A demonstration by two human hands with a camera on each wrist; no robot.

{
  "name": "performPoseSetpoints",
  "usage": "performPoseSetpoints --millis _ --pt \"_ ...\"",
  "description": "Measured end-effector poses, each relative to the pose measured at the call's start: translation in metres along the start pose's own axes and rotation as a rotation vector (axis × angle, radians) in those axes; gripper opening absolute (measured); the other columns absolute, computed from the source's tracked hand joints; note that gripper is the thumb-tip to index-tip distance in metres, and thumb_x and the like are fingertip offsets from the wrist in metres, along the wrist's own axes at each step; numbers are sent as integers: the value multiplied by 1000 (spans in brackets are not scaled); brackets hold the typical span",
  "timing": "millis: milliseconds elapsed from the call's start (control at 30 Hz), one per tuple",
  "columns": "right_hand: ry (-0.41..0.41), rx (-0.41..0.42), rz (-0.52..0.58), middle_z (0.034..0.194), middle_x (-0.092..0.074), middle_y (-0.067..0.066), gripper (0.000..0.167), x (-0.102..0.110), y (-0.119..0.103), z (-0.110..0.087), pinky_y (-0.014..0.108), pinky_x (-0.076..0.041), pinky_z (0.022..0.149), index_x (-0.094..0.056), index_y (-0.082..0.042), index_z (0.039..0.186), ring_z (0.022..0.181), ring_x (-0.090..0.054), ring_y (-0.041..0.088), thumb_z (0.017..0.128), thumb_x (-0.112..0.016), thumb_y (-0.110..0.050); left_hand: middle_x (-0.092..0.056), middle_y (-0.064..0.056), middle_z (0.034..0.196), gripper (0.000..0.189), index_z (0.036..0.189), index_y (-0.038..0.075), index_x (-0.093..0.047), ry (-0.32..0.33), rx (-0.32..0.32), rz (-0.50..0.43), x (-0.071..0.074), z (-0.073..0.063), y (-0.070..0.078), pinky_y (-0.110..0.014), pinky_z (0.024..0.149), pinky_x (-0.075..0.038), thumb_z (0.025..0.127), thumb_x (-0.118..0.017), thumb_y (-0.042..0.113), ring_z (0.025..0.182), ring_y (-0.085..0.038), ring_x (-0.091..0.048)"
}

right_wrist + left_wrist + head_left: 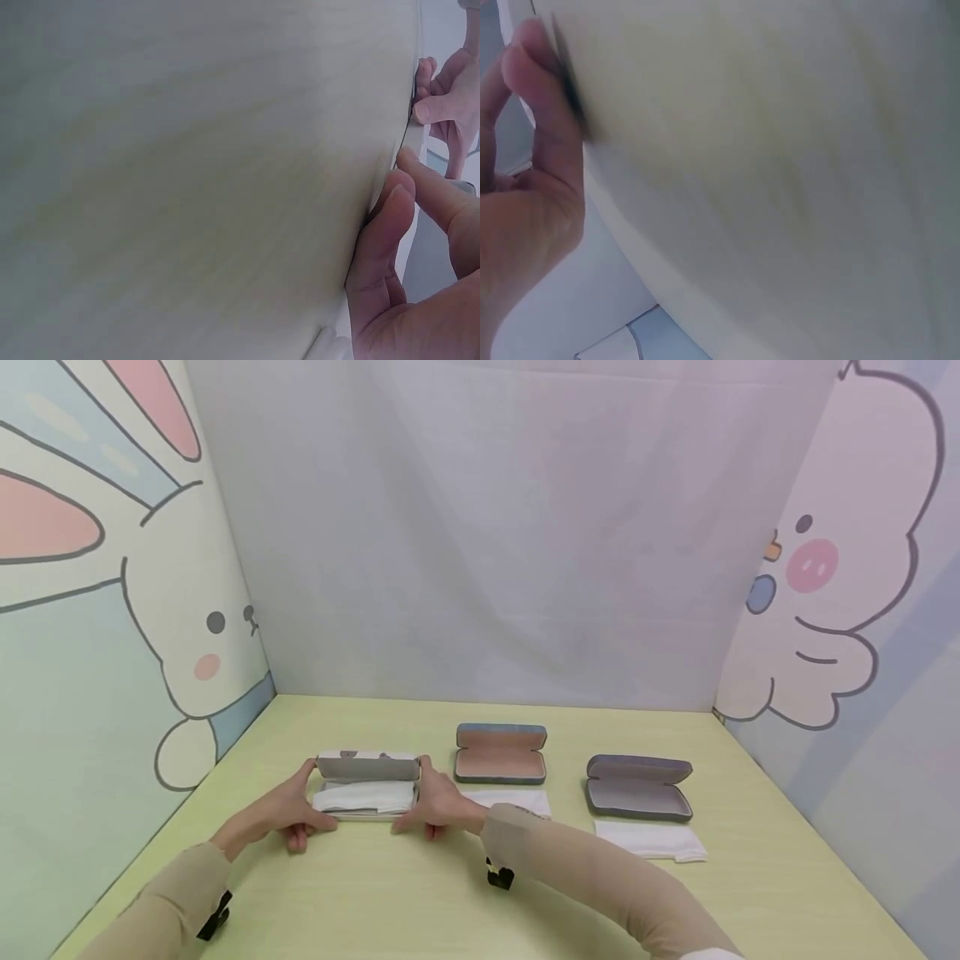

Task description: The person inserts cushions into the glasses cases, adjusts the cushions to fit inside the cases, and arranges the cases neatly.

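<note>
An eyeglass case (365,816) with a printed white lid lies open on the table at the left, a folded white cloth (365,797) inside it. My left hand (288,806) grips the case's left end, thumb along the front edge and index finger up at the lid's corner. At the opposite end my right hand (441,799) holds it the same way. In the right wrist view, the right hand (397,255) is close to the front edge, with the left hand (450,101) beyond. The left wrist view shows the left hand (536,165) at its side edge.
To the right stand a blue eyeglass case (501,779) with a pink lining and a dark grey case (637,810), both open. One white cloth (517,800) lies before the blue case, partly behind my right arm; another cloth (651,841) lies before the grey one. Printed cloth walls enclose the yellow table (420,893).
</note>
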State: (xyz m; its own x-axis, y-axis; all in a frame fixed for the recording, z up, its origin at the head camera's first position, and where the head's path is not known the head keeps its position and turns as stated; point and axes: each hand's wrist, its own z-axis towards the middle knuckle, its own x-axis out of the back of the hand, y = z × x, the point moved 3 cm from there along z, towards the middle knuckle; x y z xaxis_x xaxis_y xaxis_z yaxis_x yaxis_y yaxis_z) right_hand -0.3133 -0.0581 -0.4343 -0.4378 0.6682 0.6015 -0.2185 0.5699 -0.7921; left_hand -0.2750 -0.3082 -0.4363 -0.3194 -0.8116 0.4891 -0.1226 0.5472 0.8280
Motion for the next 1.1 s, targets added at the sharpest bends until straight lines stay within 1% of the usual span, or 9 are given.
performPoseSetpoints --millis 233,433,533,633,767,867,933,1000,1100 --pt "52 -4 -42 50 -59 9 114 -5 1 3 31 -48 33 -20 -12 146 28 -50 18 60 -93 -28 -54 -6 50 122 149 12 4 120 41 133 -6 0 4 -32 37 -50 69 -87 31 34 -14 -53" --pt "89 -3 -80 56 -59 9 106 -8 0 3 30 -46 32 -25 -12 140 28 -51 17 60 -92 -31 -55 -6 48 129 150 7 6 170 61 206 -9 0 4 -33 35 -49 67 -88 34 32 -14 -52" --pt "85 5 -81 53 -59 9 104 -7 0 3 30 -46 32 -25 -10 140 28 -50 17 63 -91 -29 -55 -7 48 125 150 8 5 172 48 190 -9 -1 5 -33 36 -49 69 -87 32 32 -15 -53" --pt "73 17 -79 51 -59 9 104 -6 -1 3 30 -46 32 -23 -10 143 28 -49 16 66 -90 -27 -56 -7 49 122 149 7 5 154 13 158 -8 -3 7 -34 36 -50 71 -86 28 33 -15 -54" --pt "60 40 -69 53 -59 8 102 -5 -2 3 31 -47 32 -22 -9 143 28 -48 16 68 -89 -25 -57 -7 50 124 149 3 12 127 -9 132 -6 -4 9 -34 37 -50 74 -84 25 34 -14 -55" --pt "48 60 -61 53 -60 6 95 -4 -3 2 31 -46 32 -25 -9 139 28 -48 16 69 -88 -24 -58 -7 51 126 149 2 17 117 -1 125 -6 -4 9 -32 37 -50 75 -83 24 35 -13 -55" --pt "35 70 -57 52 -60 7 90 -4 -3 2 30 -46 32 -27 -9 135 28 -48 16 70 -87 -25 -58 -7 51 123 149 4 13 114 -2 119 -6 -4 8 -31 37 -50 75 -83 23 35 -13 -55" --pt "25 87 -53 53 -61 9 84 -4 -2 2 30 -46 32 -29 -10 131 28 -49 16 71 -87 -24 -58 -7 52 113 148 7 2 109 -11 109 -6 -3 8 -31 37 -50 75 -83 22 36 -13 -55" --pt "14 116 -51 63 -62 10 74 -5 -1 1 29 -46 33 -33 -11 123 29 -49 16 73 -85 -24 -58 -9 53 93 138 10 -12 90 -39 82 -6 -4 8 -32 38 -51 77 -81 19 37 -13 -55"
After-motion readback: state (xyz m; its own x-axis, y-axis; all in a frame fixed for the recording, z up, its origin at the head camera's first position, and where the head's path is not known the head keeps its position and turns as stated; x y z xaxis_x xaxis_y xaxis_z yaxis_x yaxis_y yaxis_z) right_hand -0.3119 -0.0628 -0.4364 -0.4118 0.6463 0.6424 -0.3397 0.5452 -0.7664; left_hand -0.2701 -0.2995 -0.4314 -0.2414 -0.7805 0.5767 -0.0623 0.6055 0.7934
